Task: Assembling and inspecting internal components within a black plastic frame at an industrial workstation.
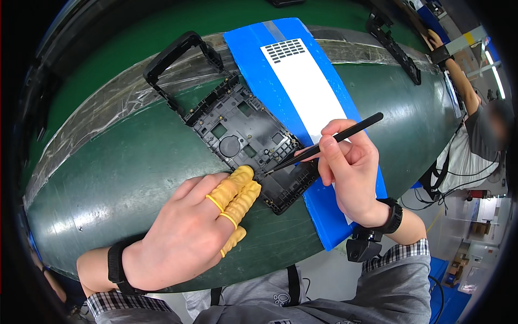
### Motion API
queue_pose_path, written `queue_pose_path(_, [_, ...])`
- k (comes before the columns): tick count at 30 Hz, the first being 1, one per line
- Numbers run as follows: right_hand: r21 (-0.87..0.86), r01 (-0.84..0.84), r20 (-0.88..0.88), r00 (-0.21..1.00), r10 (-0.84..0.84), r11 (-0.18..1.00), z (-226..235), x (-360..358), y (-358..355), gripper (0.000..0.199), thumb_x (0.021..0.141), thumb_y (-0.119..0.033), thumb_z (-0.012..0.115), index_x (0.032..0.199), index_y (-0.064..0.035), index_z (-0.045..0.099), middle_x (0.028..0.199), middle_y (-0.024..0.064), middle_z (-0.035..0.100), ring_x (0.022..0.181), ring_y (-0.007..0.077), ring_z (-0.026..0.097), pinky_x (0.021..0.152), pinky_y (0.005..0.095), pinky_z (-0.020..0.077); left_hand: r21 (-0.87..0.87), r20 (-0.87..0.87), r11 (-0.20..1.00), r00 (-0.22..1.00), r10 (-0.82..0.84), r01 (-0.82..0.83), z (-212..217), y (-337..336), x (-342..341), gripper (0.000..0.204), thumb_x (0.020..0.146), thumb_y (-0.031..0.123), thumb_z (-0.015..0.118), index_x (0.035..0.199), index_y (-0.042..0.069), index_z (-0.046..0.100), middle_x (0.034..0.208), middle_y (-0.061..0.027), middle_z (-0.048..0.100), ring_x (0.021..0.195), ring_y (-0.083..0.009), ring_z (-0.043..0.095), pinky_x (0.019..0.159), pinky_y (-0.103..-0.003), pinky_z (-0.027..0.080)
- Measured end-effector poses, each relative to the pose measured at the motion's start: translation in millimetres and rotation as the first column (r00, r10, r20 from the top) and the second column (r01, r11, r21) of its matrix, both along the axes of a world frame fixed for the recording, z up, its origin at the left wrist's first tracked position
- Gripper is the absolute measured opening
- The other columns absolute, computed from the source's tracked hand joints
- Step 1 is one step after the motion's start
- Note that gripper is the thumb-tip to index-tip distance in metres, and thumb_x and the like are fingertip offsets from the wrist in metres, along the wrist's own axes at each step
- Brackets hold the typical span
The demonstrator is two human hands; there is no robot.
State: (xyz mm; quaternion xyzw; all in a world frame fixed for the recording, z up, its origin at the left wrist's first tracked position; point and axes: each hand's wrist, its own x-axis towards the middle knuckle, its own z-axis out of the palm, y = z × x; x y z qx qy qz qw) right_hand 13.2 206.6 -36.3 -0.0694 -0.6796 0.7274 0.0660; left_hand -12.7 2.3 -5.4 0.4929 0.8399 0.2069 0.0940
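Observation:
A black plastic housing [259, 135], open side up, lies slantwise with ribs, square cut-outs, a round recess and small brass-coloured inserts. My left hand [183, 232] grips its near left edge, with yellow finger cots on the thumb and two fingers. What lies under those fingertips is hidden. In my right hand [350, 170] is a pair of black tweezers [345, 134], held slanting like a pen. Their tip reaches down to the inside of the housing, close to my left fingertips. Whether the tip pinches anything is too small to tell.
A black frame [186, 51] stands up at the housing's far end. Beneath my right hand runs a blue board [253, 51] with a white sheet [302, 81]. Another black part [394, 48] lies at the far right of the green table [108, 178]. A person [480, 124] sits at right.

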Motion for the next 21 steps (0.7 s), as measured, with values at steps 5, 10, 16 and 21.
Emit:
queue_pose_path(5, [0.039,0.012,0.020,1.000,-0.013,0.999,1.6,-0.6,-1.6,0.007,0.080,-0.005,0.042,0.086,-0.0023,0.043,0.047,-0.0022,0.038,0.036,0.0035,0.035,0.051,0.0210,0.0419,0.013,-0.005,1.000,1.000,0.004,-0.004,-0.3,0.5,0.0,0.055,0.052,0.013,0.064,0.103,0.001,0.047,0.106,-0.0130,0.045,0.089,-0.0262,0.045,0.069,-0.033,0.038])
queue_pose_path(10, [-0.050,0.025,0.015,1.000,-0.024,0.998,-0.4,-0.3,1.2,0.009,0.078,-0.003,0.046,0.086,0.0002,0.044,0.055,0.0017,0.047,0.041,0.0042,0.042,0.044,0.0176,0.0387,0.010,0.006,1.000,1.000,0.004,-0.004,0.0,0.2,-0.3,0.055,0.052,0.013,0.064,0.103,0.000,0.047,0.106,-0.0132,0.045,0.089,-0.0264,0.045,0.070,-0.033,0.038])
queue_pose_path(16, [-0.075,0.000,-0.041,0.999,-0.003,0.997,-4.4,-1.5,1.7,0.009,0.078,-0.003,0.046,0.086,0.0001,0.044,0.055,0.0022,0.047,0.040,0.0045,0.041,0.042,0.0175,0.0372,0.072,0.050,0.997,0.999,0.008,-0.011,-2.0,0.0,0.3,0.056,0.051,0.011,0.064,0.103,-0.002,0.046,0.108,-0.0160,0.044,0.085,-0.0281,0.047,0.072,-0.034,0.041])
queue_pose_path(21, [-0.052,-0.002,-0.015,1.000,0.002,0.999,-2.5,-0.7,1.9,0.009,0.078,-0.003,0.046,0.086,-0.0002,0.044,0.052,0.0014,0.047,0.039,0.0042,0.041,0.042,0.0170,0.0376,0.070,0.068,0.997,0.998,0.008,-0.013,-1.7,-0.3,0.4,0.057,0.050,0.010,0.064,0.103,-0.003,0.046,0.108,-0.0166,0.044,0.085,-0.0289,0.047,0.073,-0.033,0.041])
